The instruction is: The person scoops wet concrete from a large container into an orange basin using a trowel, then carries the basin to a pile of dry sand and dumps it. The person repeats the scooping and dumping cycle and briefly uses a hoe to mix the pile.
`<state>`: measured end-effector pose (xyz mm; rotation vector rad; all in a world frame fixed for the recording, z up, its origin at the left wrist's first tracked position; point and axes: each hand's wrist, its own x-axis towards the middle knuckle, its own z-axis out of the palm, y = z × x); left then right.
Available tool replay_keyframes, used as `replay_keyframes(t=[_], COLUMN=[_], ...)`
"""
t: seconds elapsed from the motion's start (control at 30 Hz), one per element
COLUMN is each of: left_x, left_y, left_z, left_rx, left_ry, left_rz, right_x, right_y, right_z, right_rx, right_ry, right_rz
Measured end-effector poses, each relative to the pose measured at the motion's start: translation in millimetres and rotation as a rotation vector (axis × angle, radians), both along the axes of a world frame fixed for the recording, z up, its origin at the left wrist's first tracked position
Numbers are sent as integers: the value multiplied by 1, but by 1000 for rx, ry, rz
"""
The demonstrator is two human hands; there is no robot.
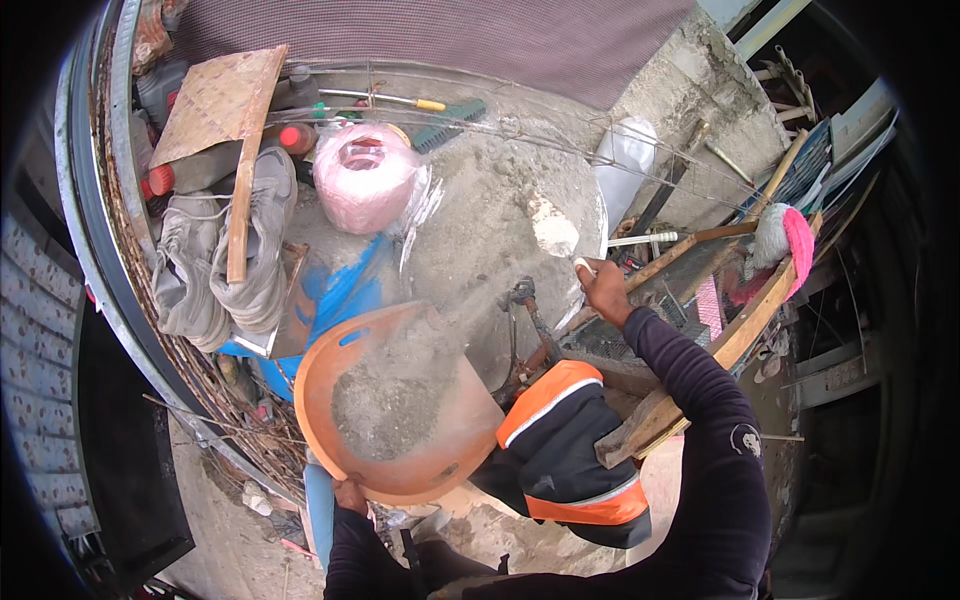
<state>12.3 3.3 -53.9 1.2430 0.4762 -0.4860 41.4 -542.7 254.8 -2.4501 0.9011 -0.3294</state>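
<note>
Orange pan (pixel 400 400) gripped by left hand (pixel 350 495) fingers, right hand (pixel 605 288) on trowel (pixel 560 235)

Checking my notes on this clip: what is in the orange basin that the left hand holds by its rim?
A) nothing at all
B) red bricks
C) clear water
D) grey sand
D: the orange basin, gripped at its lower rim by the left hand, holds a heap of grey sand.

Even, soft daylight, shadows weak. Centre sharp; falling sand blurred mid-frame. Strong fisheye bending at the rim, corners vignetted black.
</note>
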Motion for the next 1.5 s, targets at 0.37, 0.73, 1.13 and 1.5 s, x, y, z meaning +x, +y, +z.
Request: replay_keyframes(t=[0.37,0.73,1.13,1.5], left_x=[6,6,2,10], left_y=[-5,-11,-13,-13], left_z=[11,22,-6,34], left_rx=[30,98,45,134], left_ry=[-57,-73,-57,15], left_rz=[-92,-40,-86,-97], right_x=[11,109,52,0], right_y=[-106,-96,-111,2], right_z=[-84,-85,-82,-13], right_rx=[-163,311,573,474], right_ry=[68,-198,-388,99], right_rz=[-167,-542,-400,53])
